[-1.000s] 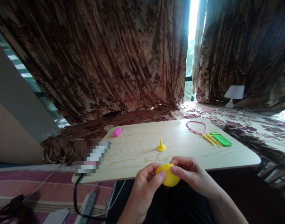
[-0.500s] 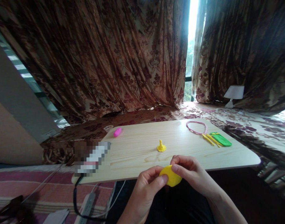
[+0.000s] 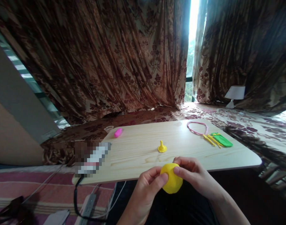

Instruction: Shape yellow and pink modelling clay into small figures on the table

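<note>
Head cam, L hand (image 3: 148,185), R hand (image 3: 194,174) both pinching yel disc (image 3: 172,181), yel cone (image 3: 162,147) beyond, pink roll (image 3: 118,132) L

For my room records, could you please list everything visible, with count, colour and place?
Disc: 1, yellow, between both hands
Peaked piece: 1, yellow, middle of table
Lump: 1, pink, table's far left
Ring: 1, pink, table's far right
Slab: 1, green, table's right
Sticks: 2 or more, yellow, by slab
Table: 1, pale wood, centre
Pixelated object: 1, mostly grey, table's left
Container: 1, clearish, beside lump
Lamp: 1, white, far right
Curtains: 2 or more, brown floral, background
Window gap: 1, bright, between curtains
Power strip: 1, grey, lower left
Cables: several, black and white, lower left
Striped cloth: 1, pinkish, lower left
Left hand: 1, bare, disc's left
Right hand: 1, bare, disc's upper right
</note>
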`<state>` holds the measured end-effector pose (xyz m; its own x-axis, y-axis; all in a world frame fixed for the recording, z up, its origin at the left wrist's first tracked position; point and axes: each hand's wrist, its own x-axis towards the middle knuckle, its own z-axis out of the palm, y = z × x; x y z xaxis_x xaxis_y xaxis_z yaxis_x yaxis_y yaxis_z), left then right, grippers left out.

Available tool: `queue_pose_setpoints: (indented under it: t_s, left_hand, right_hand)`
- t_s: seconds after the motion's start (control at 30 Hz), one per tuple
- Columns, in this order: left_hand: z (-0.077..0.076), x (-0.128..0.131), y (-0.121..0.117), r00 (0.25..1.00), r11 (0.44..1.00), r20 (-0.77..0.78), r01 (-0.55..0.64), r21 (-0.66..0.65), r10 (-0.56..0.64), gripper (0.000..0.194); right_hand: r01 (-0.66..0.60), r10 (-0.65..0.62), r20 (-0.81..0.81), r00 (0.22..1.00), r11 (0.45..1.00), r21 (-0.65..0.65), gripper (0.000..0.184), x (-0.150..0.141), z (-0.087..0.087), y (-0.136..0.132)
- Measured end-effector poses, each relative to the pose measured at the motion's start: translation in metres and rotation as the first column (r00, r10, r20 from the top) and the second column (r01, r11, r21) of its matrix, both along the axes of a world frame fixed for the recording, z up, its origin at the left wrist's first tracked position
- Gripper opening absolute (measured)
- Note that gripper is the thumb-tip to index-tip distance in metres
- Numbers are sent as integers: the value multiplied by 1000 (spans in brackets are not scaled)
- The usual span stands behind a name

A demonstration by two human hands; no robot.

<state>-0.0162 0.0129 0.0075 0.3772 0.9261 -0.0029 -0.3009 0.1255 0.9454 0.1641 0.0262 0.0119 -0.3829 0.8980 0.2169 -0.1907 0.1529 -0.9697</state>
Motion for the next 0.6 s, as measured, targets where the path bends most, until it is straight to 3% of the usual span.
queue_pose_setpoints:
  t_s: [0.2, 0.4, 0.6]
  left_hand:
    - [-2, 1, 0, 999, 1000, 34, 9, 11, -9, 21]
    - [5, 5, -2, 997, 998, 54, -59, -23, 60, 25]
    - [1, 4, 3, 992, 998, 124, -32, -59, 39, 22]
  right_hand:
    - [73, -74, 19, 997, 997, 9, 27, -1, -1, 1]
    - [53, -53, 0, 999, 998, -18, 24, -1, -2, 3]
    - [84, -84, -5, 996, 996, 10, 33, -3, -2, 5]
